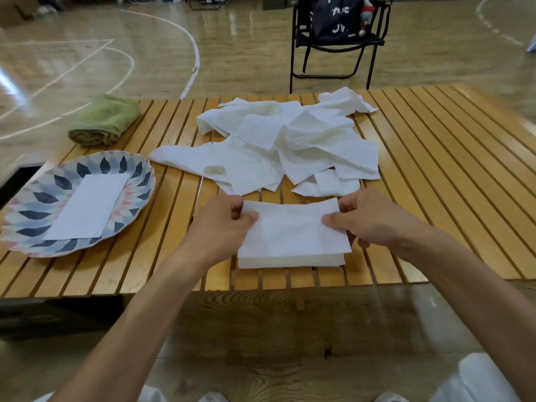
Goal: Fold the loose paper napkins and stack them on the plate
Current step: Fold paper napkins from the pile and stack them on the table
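Note:
A white paper napkin (293,236) lies folded over near the table's front edge. My left hand (220,224) pinches its upper left corner. My right hand (374,219) pinches its upper right corner. Behind it, a loose pile of white napkins (278,143) is spread over the middle of the table. At the left stands a patterned plate (37,198) with blue and pink petals. One folded napkin (90,206) lies flat on the plate.
A rolled green towel (106,120) lies at the table's back left corner. The slatted wooden table (435,184) has bare slats on its right side. A black folding chair (336,39) with a dark bag stands on the floor behind.

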Tool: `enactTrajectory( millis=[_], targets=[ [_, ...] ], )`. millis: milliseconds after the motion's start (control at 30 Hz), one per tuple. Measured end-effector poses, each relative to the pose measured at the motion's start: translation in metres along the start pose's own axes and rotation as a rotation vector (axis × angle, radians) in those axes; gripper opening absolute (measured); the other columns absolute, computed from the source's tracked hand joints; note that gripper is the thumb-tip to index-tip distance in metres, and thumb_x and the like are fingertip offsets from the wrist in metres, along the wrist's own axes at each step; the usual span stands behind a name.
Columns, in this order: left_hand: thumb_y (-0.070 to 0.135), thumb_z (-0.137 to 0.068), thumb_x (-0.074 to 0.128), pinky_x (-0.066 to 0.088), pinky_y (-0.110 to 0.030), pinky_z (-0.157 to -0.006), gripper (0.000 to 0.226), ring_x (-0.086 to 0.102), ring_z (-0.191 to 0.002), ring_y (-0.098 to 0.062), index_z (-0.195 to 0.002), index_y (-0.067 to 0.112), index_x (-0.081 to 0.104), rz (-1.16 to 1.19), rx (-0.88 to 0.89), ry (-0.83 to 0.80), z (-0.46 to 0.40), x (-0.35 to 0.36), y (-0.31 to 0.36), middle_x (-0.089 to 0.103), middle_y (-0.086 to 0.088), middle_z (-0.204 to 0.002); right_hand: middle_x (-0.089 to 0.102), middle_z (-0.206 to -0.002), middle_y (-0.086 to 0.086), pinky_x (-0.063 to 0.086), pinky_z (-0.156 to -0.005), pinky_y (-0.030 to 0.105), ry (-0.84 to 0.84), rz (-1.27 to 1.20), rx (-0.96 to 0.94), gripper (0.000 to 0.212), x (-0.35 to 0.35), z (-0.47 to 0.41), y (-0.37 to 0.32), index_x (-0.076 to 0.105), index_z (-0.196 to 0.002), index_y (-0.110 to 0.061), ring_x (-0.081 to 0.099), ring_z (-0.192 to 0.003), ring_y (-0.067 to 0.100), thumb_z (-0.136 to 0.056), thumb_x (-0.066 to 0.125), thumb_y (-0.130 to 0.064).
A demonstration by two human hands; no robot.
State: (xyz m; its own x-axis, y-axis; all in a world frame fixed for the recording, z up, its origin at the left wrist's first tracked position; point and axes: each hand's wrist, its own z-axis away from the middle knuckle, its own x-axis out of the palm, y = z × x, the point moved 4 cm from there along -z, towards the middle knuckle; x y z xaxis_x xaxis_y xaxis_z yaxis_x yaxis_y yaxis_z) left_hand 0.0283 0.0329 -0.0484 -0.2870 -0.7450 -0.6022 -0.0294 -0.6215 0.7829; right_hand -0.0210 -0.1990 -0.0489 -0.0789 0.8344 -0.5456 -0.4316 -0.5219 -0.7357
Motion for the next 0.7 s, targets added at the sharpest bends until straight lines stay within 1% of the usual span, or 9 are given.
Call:
enactTrajectory(
  millis=[67, 133, 200, 267, 333, 433, 533, 600, 700],
  targets=[
    [0.028, -0.099, 0.058, 0.057, -0.045, -0.077, 0.024, 0.069, -0.089, -0.024, -0.099, 0.007, 0.069, -0.07, 0.001, -0.011, -0.002, 0.004, -0.004, 0.072, -0.01, -0.096, 0.071, -0.089, 0.001, 0.043, -0.047, 0.016, 0.015, 0.054, -0.004, 0.014, 0.002, -0.002, 0.003, 0.07, -0.099, -0.016, 0.065, -0.067, 0.01, -0.097, 0.066, -0.029],
    [0.029, -0.098, 0.058, 0.051, -0.04, -0.065, 0.027, 0.067, -0.083, -0.027, -0.098, 0.004, 0.067, -0.127, 0.011, 0.0, -0.005, 0.007, -0.007, 0.07, -0.016, -0.095, 0.069, -0.09, -0.001, 0.043, -0.044, 0.011, 0.027, 0.066, -0.011, 0.011, 0.004, -0.005, 0.004, 0.068, -0.099, -0.016, 0.067, -0.068, 0.009, -0.097, 0.066, -0.027],
    [0.03, -0.097, 0.06, 0.042, -0.032, -0.06, 0.026, 0.061, -0.07, -0.026, -0.093, 0.005, 0.066, -0.182, 0.013, 0.019, -0.008, 0.009, -0.01, 0.067, -0.018, -0.085, 0.069, -0.094, 0.0, 0.045, -0.045, 0.012, 0.036, 0.104, -0.016, 0.012, 0.007, -0.007, 0.006, 0.067, -0.1, -0.015, 0.069, -0.073, 0.011, -0.096, 0.068, -0.026],
    [0.03, -0.097, 0.062, 0.038, -0.028, -0.057, 0.023, 0.052, -0.061, -0.018, -0.086, 0.009, 0.062, -0.248, 0.007, 0.034, -0.009, 0.01, -0.011, 0.058, -0.01, -0.071, 0.069, -0.096, 0.001, 0.047, -0.048, 0.014, 0.042, 0.136, -0.02, 0.012, 0.009, -0.008, 0.006, 0.067, -0.101, -0.015, 0.07, -0.076, 0.013, -0.095, 0.068, -0.026],
    [0.033, -0.096, 0.063, 0.039, -0.025, -0.056, 0.018, 0.053, -0.064, -0.011, -0.09, 0.016, 0.061, -0.301, -0.006, 0.051, -0.009, 0.011, -0.011, 0.057, 0.003, -0.073, 0.068, -0.095, 0.001, 0.051, -0.052, 0.019, 0.045, 0.173, -0.015, 0.012, 0.01, -0.008, 0.006, 0.067, -0.099, -0.016, 0.07, -0.077, 0.014, -0.095, 0.068, -0.027],
    [0.039, -0.096, 0.061, 0.05, -0.031, -0.07, 0.026, 0.06, -0.085, -0.012, -0.117, 0.024, 0.055, -0.432, 0.0, 0.144, -0.003, 0.008, -0.008, 0.062, 0.007, -0.094, 0.066, -0.091, 0.0, 0.06, -0.072, 0.036, 0.132, 0.333, -0.013, 0.016, 0.009, -0.007, 0.005, 0.064, -0.094, -0.019, 0.067, -0.08, 0.016, -0.093, 0.067, -0.034],
    [0.038, -0.096, 0.061, 0.052, -0.035, -0.083, 0.037, 0.059, -0.098, -0.014, -0.129, 0.027, 0.049, -0.522, 0.144, 0.225, 0.0, 0.008, -0.001, 0.057, 0.008, -0.111, 0.06, -0.088, -0.008, 0.051, -0.067, 0.033, 0.289, 0.514, -0.041, 0.02, 0.004, -0.004, 0.002, 0.058, -0.09, -0.024, 0.057, -0.078, 0.009, -0.092, 0.065, -0.043],
    [0.034, -0.096, 0.062, 0.048, -0.031, -0.09, 0.03, 0.056, -0.102, -0.011, -0.124, 0.028, 0.055, -0.505, 0.276, 0.166, 0.001, 0.014, 0.006, 0.055, 0.01, -0.113, 0.059, -0.086, -0.009, 0.051, -0.067, 0.033, 0.336, 0.515, -0.094, 0.02, 0.004, -0.003, 0.0, 0.057, -0.09, -0.025, 0.055, -0.077, 0.008, -0.093, 0.064, -0.043],
    [0.032, -0.095, 0.062, 0.039, -0.03, -0.1, 0.02, 0.049, -0.113, -0.009, -0.115, 0.033, 0.062, -0.469, 0.399, -0.034, 0.005, 0.029, 0.013, 0.053, 0.014, -0.117, 0.061, -0.09, -0.009, 0.055, -0.074, 0.035, 0.356, 0.473, -0.236, 0.015, 0.008, -0.004, -0.004, 0.059, -0.092, -0.025, 0.058, -0.079, 0.01, -0.094, 0.064, -0.039]
  ],
)
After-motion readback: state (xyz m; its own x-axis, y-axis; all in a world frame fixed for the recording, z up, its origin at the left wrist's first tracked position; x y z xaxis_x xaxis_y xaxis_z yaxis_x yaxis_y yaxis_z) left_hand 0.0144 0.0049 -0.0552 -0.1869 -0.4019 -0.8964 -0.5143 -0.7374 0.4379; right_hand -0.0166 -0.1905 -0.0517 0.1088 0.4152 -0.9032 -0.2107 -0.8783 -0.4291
